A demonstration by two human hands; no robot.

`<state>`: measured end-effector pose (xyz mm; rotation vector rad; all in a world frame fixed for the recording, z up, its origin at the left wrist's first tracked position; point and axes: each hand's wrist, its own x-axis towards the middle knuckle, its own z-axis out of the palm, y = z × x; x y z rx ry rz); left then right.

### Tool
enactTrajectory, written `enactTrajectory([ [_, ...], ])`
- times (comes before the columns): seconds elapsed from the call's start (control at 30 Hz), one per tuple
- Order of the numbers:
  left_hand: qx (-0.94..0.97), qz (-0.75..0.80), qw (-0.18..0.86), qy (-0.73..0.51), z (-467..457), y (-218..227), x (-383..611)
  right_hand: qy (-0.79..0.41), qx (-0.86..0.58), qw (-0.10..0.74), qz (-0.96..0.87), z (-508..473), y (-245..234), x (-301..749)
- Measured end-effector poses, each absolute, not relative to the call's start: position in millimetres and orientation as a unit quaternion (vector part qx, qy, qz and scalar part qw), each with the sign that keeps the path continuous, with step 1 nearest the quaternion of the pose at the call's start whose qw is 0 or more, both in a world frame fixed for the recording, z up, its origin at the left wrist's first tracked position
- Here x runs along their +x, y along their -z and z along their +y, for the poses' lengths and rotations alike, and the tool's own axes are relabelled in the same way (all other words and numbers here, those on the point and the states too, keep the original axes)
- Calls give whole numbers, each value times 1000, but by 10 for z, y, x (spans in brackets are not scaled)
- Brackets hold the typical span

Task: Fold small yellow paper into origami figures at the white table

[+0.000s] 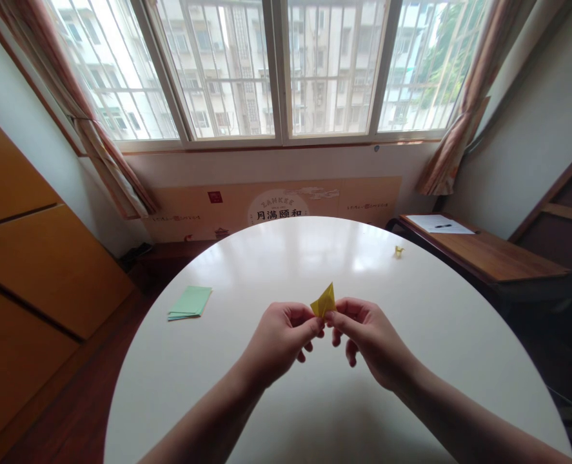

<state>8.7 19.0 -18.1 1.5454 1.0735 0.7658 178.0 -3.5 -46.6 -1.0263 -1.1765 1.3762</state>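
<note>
Above the middle of the white round table (247, 399), a small piece of folded yellow paper (324, 301) is held between both hands, its pointed tip upward. My left hand (288, 332) pinches its lower left edge between thumb and forefinger. From the other side, my right hand (363, 325) pinches the lower right edge, with the remaining fingers loosely curled below. The fingertips cover the paper's bottom part, so its lower folds are hidden.
Green paper sheets (190, 301) lie stacked at the table's left. A tiny yellow folded-paper figure (398, 252) stands near the far right edge. Beyond it, a wooden side table (508, 248) bears a white sheet (431, 223) and a pen (443, 226). Windows line the far wall.
</note>
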Motion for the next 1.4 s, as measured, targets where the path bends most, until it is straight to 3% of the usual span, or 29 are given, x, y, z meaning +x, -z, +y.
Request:
enactTrajectory([
  [0.6,601,457,576,-314,229,155,105,-618,-428,499,-431,-22,452,1792],
  [1.03,665,485,492,-284,170,196,138,-573,-433,513,-469,12,450,1813],
  [1.4,656,456,543,-259,183,188,129,-516,-453,509,-519,15,451,1823],
])
